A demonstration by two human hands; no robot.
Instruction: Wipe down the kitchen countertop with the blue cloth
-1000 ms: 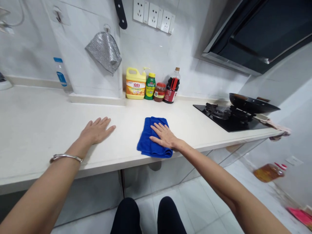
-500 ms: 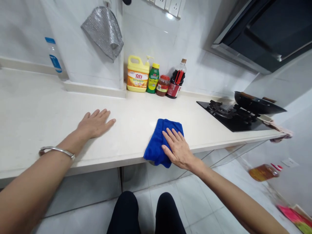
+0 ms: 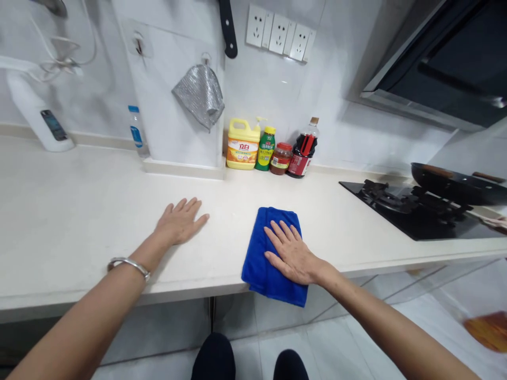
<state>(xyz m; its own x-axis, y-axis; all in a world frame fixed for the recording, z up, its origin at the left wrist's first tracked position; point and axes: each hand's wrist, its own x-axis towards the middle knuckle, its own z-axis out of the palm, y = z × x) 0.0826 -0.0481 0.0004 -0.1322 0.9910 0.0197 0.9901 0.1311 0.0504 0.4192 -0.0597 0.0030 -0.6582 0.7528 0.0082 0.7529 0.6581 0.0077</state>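
Observation:
My right hand (image 3: 291,256) lies flat with fingers spread on a blue cloth (image 3: 261,264). The cloth rests on the white countertop (image 3: 99,227), and its near end hangs over the front edge. To the left, my left hand (image 3: 180,224) is pressed flat on the bare counter, fingers apart, holding nothing. A silver bangle (image 3: 129,264) circles the left wrist.
Against the wall stand a yellow detergent jug (image 3: 242,148), a green bottle (image 3: 265,150), a red-lidded jar (image 3: 281,158) and a dark sauce bottle (image 3: 303,150). A gas stove (image 3: 412,211) with a wok (image 3: 455,182) is at right. A water bottle (image 3: 137,134) and white spray bottle (image 3: 43,121) stand left.
The view has shifted left and up, bringing the spray bottle and more sockets into sight. The blue cloth now lies flatter and its hanging end is spread wider under my right hand.

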